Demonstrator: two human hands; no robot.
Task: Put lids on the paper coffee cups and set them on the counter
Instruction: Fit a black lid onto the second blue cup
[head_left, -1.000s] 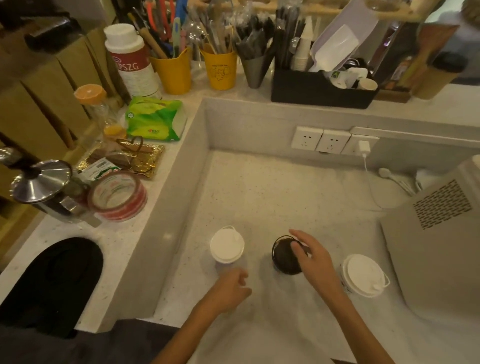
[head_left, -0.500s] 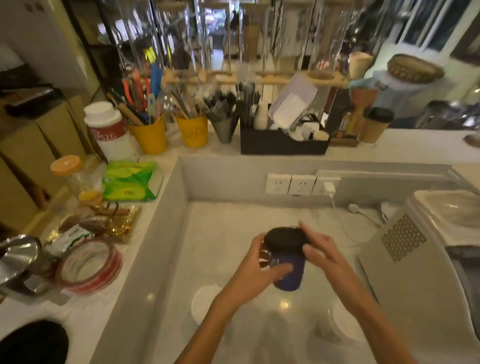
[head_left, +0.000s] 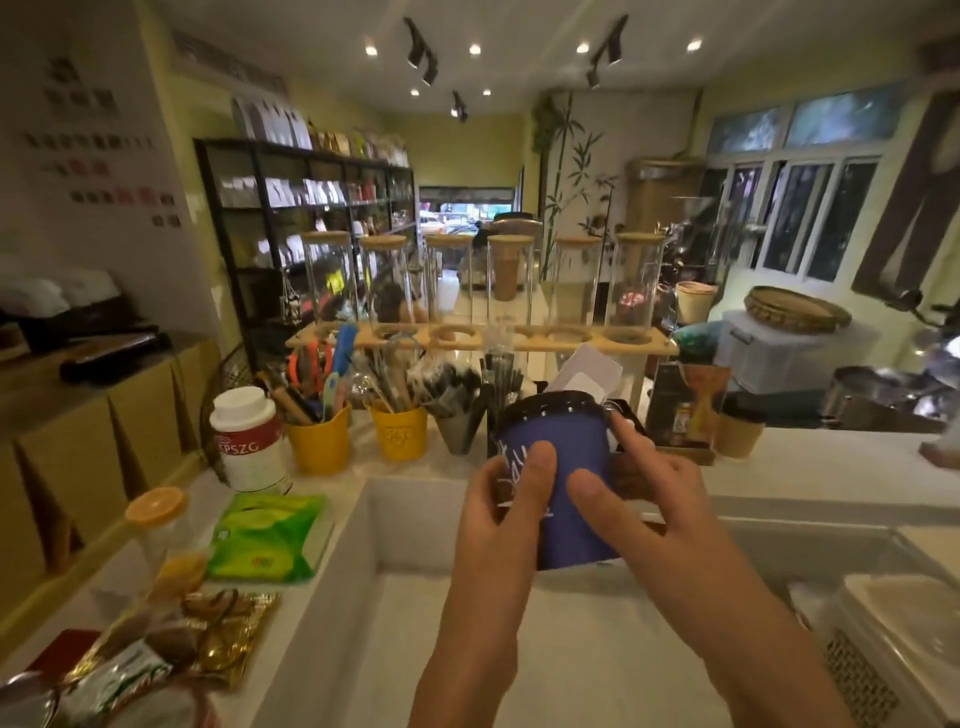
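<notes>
**Blue cup held in both hands, black lid on, above the lower counter**

Blue paper cup is in the air, centre frame, tilted a bit with the top leaning away from the camera. Black lid sits on its rim; can't tell from this angle whether it's fully seated all round.

Left hand wraps the cup's left side, thumb pressed flat on the front over the white lettering. Right hand grips the right side: thumb on the front wall, forefinger reaching up to the lid's edge. Both hands grasping the cup, neither slack.

Cup is over the sunken pale work surface, not touching it. Behind it runs the raised counter ledge.

On the ledge, left to right:
- white canister with red band
- two yellow tubs stuffed with pens and utensils
- grey metal cup of dark cutlery
- brown paper cup with black lid, standing upright, well apart from the blue one

Left side shelf: green tissue pack, orange-capped jar, gold foil packets, blurred.

Behind the ledge: wooden rack holding tall glass cylinders with wooden caps. Bottom right, corner of a pale appliance with a vent grille.
</notes>
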